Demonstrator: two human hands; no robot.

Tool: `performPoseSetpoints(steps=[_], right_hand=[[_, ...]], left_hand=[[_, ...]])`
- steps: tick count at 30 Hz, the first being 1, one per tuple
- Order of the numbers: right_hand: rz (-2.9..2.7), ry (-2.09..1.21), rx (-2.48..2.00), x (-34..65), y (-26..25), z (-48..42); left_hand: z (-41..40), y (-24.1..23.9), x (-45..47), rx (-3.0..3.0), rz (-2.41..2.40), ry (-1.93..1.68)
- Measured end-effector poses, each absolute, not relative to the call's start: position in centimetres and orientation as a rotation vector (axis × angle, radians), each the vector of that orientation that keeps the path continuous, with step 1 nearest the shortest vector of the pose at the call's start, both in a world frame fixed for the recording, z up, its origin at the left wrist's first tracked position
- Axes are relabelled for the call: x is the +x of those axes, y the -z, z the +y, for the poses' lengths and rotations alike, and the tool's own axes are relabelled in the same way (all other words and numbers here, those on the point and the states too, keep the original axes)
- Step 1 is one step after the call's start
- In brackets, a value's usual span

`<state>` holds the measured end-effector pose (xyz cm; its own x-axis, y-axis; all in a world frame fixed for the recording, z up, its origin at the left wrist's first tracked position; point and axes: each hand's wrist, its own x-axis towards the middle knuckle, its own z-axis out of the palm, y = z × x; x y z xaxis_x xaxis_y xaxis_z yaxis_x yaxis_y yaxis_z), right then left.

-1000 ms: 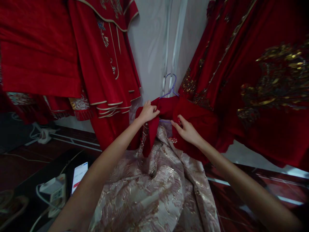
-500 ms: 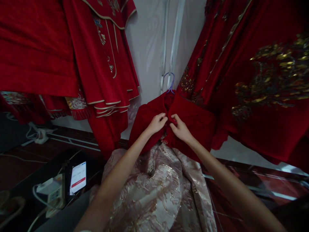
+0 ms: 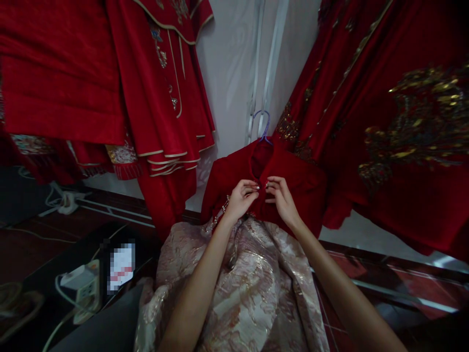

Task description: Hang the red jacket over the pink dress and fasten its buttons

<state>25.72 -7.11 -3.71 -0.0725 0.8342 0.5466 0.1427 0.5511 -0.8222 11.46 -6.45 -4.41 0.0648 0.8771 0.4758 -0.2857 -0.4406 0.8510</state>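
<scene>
A dark red jacket with a stand-up collar hangs on a purple hanger in front of me. At its front opening, just below the collar, my left hand has its fingers closed on one edge. My right hand faces it, fingertips curled on the opposite edge, with a small shiny spot at the tips. Whatever fastening lies there is too small to make out. Under the jacket spreads a pale pinkish brocade garment. Beaded trim shows beside my left wrist.
Red embroidered garments hang at the left, and others with gold decoration at the right. At lower left lie a lit phone and a power strip with cables. A pale wall stands behind.
The view has shifted slightly. My hands have come closer together at the front edges, and the collar opening now shows wider. Beaded trim has come into sight by my left wrist.
</scene>
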Motion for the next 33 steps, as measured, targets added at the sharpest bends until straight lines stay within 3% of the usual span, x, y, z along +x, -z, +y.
performPoseSetpoints(steps=[20, 33], right_hand=[[-1.568, -0.464, -0.882, 24.8, 3.2, -7.5], [-1.543, -0.713, -0.829, 25.6, 3.8, -6.7]], left_hand=[[-6.9, 4.6, 12.2, 1.409, 0.768, -1.753], [-6.6, 5.3, 12.3, 1.419, 0.808, -1.791]])
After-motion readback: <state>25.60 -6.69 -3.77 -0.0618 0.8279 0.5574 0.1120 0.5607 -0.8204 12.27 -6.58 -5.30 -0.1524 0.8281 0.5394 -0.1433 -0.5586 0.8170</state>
